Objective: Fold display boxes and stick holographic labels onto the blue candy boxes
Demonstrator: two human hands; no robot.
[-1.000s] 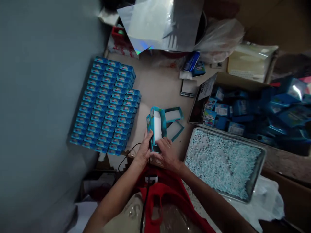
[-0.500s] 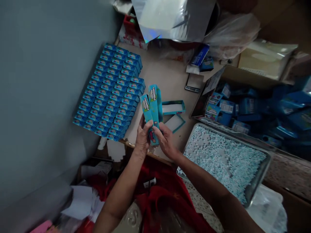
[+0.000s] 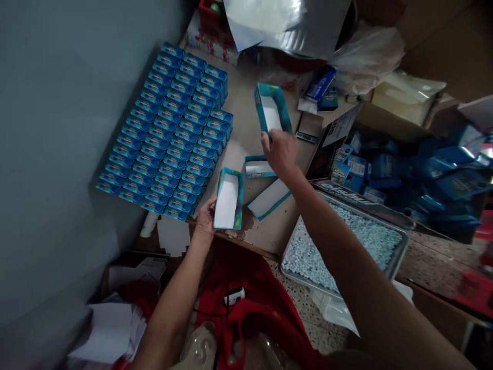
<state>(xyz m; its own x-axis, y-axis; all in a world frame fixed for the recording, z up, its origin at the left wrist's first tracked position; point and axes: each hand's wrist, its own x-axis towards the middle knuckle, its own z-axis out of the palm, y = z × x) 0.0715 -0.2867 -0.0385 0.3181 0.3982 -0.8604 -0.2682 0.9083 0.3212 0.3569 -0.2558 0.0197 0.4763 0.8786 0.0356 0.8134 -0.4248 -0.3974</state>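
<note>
My left hand [image 3: 206,218] grips a small blue cardboard tray [image 3: 226,200] by its side, near the table's front edge; its white inside faces up. Farther out, my right hand [image 3: 283,149] is closed on the near end of a second blue cardboard tray [image 3: 270,108], also white inside. Under and beside my right hand, a third tray [image 3: 259,167] and a fourth [image 3: 271,198] lie on the table. To the left stand tight rows of blue candy boxes [image 3: 165,133], their printed ends up.
A metal tray of pale blue candies [image 3: 304,257] stands at the right, partly behind my right forearm. Beyond it, a carton [image 3: 335,133] holds loose blue boxes. A small scale [image 3: 310,126] and a plastic bag [image 3: 372,56] are farther back.
The two trays, held together before, are now apart and turned to show their white insides. My right hand moved up and away with one; my left stays near the edge with the other.
</note>
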